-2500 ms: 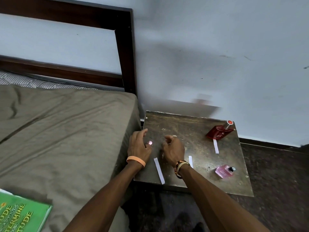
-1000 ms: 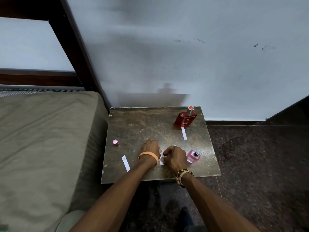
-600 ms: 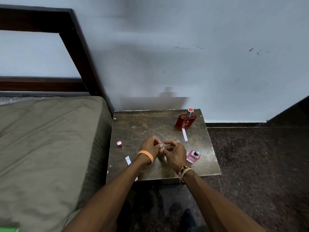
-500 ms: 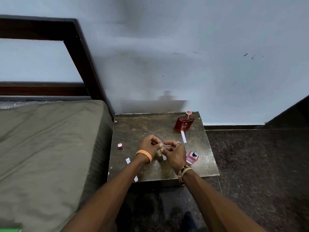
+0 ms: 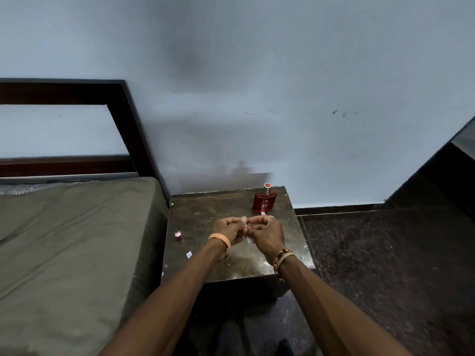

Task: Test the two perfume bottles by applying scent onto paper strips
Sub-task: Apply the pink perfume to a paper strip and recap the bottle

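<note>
Head view: left hand (image 5: 226, 228) and right hand (image 5: 268, 235) meet over the table (image 5: 231, 268), centre frame.
Both pinch one paper strip (image 5: 249, 239) with curled fingers; only a white sliver shows between them, rest buried. Upright red perfume bottle (image 5: 264, 202) just above the right knuckles, near the table's upper-right corner. A pink cap (image 5: 178, 236) left of the hands, apart. A paper scrap (image 5: 189, 254) below it.

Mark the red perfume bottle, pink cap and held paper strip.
red perfume bottle (image 5: 264, 202), head view, on its red glass body.
pink cap (image 5: 178, 236), head view, on its side.
paper strip (image 5: 249, 239), head view, on its visible white lower end.
</note>
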Demonstrator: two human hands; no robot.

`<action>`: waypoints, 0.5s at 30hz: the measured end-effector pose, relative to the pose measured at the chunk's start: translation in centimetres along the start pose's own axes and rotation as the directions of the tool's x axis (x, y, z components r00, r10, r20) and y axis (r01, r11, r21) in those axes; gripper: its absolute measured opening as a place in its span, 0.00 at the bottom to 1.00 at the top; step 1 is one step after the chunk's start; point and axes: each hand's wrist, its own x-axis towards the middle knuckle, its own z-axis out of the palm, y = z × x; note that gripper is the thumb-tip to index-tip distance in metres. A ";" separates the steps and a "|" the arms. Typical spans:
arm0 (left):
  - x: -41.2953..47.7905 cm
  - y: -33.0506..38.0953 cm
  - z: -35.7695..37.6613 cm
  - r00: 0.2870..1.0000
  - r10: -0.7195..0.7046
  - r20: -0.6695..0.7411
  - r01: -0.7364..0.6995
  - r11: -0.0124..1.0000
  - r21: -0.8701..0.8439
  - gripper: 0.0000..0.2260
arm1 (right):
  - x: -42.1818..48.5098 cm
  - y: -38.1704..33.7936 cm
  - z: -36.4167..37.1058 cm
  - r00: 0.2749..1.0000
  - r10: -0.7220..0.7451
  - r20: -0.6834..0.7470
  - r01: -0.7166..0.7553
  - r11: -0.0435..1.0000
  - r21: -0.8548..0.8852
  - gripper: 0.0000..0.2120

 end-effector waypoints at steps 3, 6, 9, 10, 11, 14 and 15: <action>-0.5 -0.1 0.6 1.000 0.016 0.009 -0.016 1.000 0.021 0.05 | -0.2 0.0 -0.7 1.000 0.000 -0.018 0.000 1.000 -0.023 0.12; -0.5 -0.2 1.1 0.994 0.102 -0.043 -0.100 0.993 0.062 0.01 | -0.3 0.3 -1.5 1.000 -0.016 -0.014 0.015 0.994 -0.105 0.12; -0.4 -0.1 1.7 0.976 0.199 -0.094 -0.188 0.976 0.112 0.04 | -0.2 0.1 -2.7 0.988 -0.134 -0.077 0.117 0.972 -0.203 0.11; -0.3 -0.1 1.8 0.972 0.215 -0.097 -0.203 0.972 0.119 0.03 | -0.1 -0.2 -3.4 0.972 -0.187 -0.142 0.151 0.962 -0.229 0.10; -0.1 -0.1 1.8 0.970 0.223 -0.098 -0.209 0.969 0.129 0.02 | 0.1 -0.4 -4.1 0.953 -0.217 -0.214 0.164 0.957 -0.240 0.11; 0.8 -0.7 1.9 0.970 0.230 -0.083 -0.212 0.959 0.187 0.03 | 1.0 -0.1 -6.5 0.932 -0.208 -0.295 0.132 0.957 -0.259 0.13; 1.1 -1.1 2.0 0.969 0.233 -0.081 -0.212 0.955 0.209 0.03 | 1.1 0.4 -7.1 0.945 -0.204 -0.254 0.124 0.946 -0.300 0.17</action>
